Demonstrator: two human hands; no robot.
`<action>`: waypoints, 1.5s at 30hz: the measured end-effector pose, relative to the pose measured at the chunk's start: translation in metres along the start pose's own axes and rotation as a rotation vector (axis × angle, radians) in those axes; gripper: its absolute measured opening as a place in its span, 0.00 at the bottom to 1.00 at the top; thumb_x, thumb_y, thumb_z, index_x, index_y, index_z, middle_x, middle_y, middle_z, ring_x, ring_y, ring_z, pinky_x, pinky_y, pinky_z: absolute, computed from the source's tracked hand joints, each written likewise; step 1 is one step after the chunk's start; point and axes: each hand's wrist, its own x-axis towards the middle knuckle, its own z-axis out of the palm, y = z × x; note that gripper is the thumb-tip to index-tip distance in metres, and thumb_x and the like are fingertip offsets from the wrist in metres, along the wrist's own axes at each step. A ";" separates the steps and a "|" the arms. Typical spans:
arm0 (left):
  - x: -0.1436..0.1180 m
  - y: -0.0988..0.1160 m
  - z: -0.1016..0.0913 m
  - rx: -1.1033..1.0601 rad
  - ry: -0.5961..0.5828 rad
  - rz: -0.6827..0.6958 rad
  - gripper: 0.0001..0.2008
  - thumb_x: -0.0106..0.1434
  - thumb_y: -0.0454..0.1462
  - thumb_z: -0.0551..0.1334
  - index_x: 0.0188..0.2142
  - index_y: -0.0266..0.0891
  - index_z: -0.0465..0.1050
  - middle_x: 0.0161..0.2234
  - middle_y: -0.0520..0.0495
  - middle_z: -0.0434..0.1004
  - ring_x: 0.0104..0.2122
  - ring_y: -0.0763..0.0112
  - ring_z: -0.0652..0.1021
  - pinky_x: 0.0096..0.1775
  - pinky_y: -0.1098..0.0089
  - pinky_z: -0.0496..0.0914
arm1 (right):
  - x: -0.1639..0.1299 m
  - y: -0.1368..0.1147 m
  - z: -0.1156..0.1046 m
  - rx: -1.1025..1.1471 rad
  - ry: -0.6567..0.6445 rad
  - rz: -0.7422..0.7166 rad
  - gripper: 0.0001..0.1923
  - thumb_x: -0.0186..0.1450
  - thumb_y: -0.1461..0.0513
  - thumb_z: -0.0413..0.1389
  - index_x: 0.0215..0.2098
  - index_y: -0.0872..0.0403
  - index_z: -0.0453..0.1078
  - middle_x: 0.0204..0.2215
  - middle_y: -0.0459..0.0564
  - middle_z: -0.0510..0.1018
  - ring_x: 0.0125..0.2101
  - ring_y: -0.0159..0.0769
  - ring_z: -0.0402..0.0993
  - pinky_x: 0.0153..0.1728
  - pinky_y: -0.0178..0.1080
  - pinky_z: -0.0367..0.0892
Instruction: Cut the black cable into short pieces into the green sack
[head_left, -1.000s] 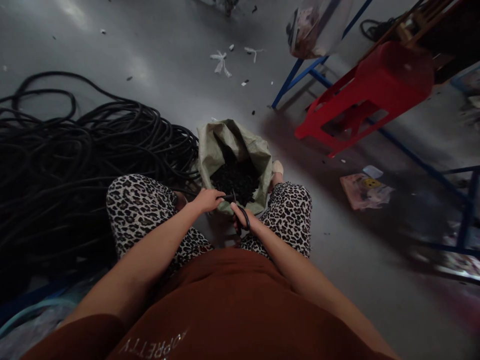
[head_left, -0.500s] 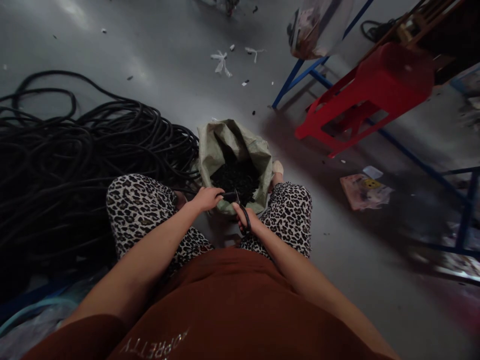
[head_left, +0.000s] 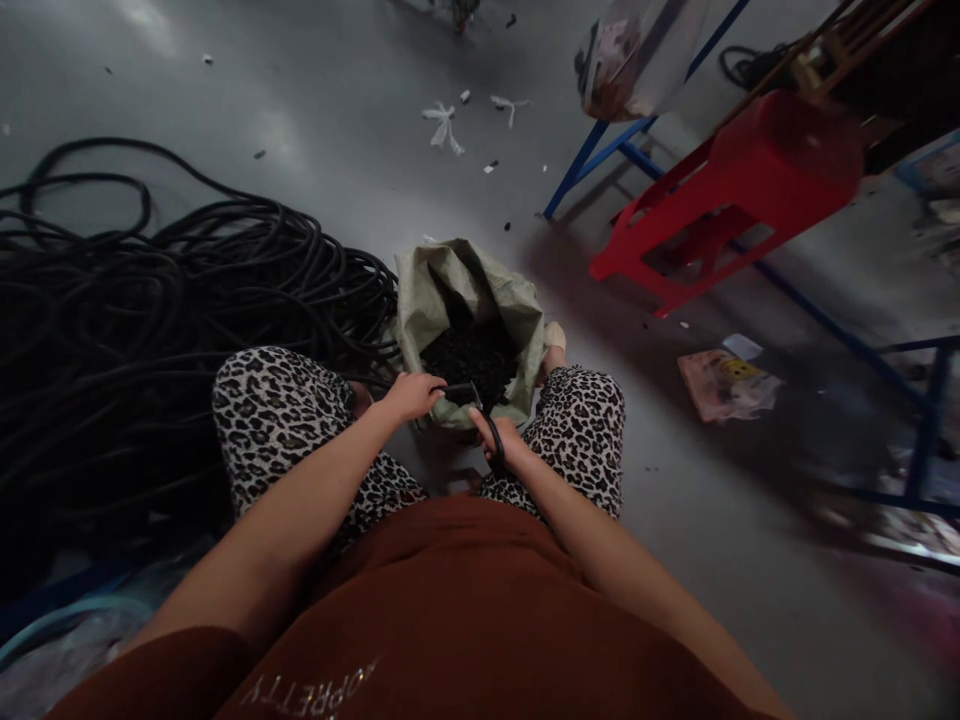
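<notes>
My left hand (head_left: 412, 396) is closed around a black rubber cord (head_left: 457, 390), whose end sticks out to the right over the sack's near rim. In my right hand (head_left: 497, 438) is a pair of scissors (head_left: 496, 447) with black handles, its blades up against the end of the cord. Below both hands a pale green woven sack (head_left: 420, 300) stands open between my legs. Small black cut pieces (head_left: 476, 355) lie inside it. The cord trails left from my hand towards a big heap of black cord (head_left: 247, 260) on the floor.
A red plastic stool (head_left: 780, 160) lies tilted at the right beside a blue metal frame (head_left: 592, 160). Plastic bags (head_left: 729, 384) and white scraps (head_left: 442, 127) are scattered on the grey floor. A light blue rim (head_left: 75, 612) shows at the lower left.
The scissors' blades have shifted slightly at the cord's end, and my right hand has moved a little down and right. My left hand stays nearly in place.
</notes>
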 end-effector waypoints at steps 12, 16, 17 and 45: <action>0.001 -0.003 0.002 -0.008 0.038 -0.003 0.17 0.65 0.40 0.54 0.51 0.48 0.73 0.49 0.51 0.78 0.51 0.66 0.74 0.50 0.69 0.66 | -0.004 -0.004 0.002 0.009 -0.109 0.022 0.27 0.65 0.43 0.48 0.26 0.57 0.65 0.13 0.46 0.68 0.12 0.30 0.66 0.12 0.30 0.59; 0.001 -0.001 0.001 0.004 0.034 0.010 0.17 0.65 0.39 0.54 0.51 0.46 0.73 0.49 0.49 0.78 0.50 0.64 0.75 0.49 0.68 0.67 | -0.003 -0.003 0.003 0.016 -0.114 0.018 0.27 0.65 0.43 0.49 0.26 0.57 0.66 0.14 0.45 0.69 0.13 0.29 0.66 0.12 0.29 0.59; 0.001 -0.001 0.001 0.010 0.034 0.015 0.17 0.65 0.39 0.54 0.51 0.46 0.74 0.49 0.49 0.78 0.50 0.64 0.75 0.48 0.68 0.67 | -0.002 -0.003 0.004 0.015 -0.113 0.025 0.27 0.65 0.43 0.49 0.26 0.57 0.66 0.14 0.45 0.69 0.12 0.29 0.66 0.13 0.29 0.59; -0.003 0.005 -0.003 0.014 -0.017 0.041 0.17 0.65 0.40 0.54 0.50 0.47 0.74 0.47 0.48 0.79 0.48 0.62 0.76 0.47 0.67 0.67 | -0.007 -0.012 0.008 -0.044 -0.109 0.016 0.28 0.66 0.42 0.45 0.22 0.56 0.63 0.11 0.45 0.66 0.10 0.31 0.65 0.11 0.32 0.61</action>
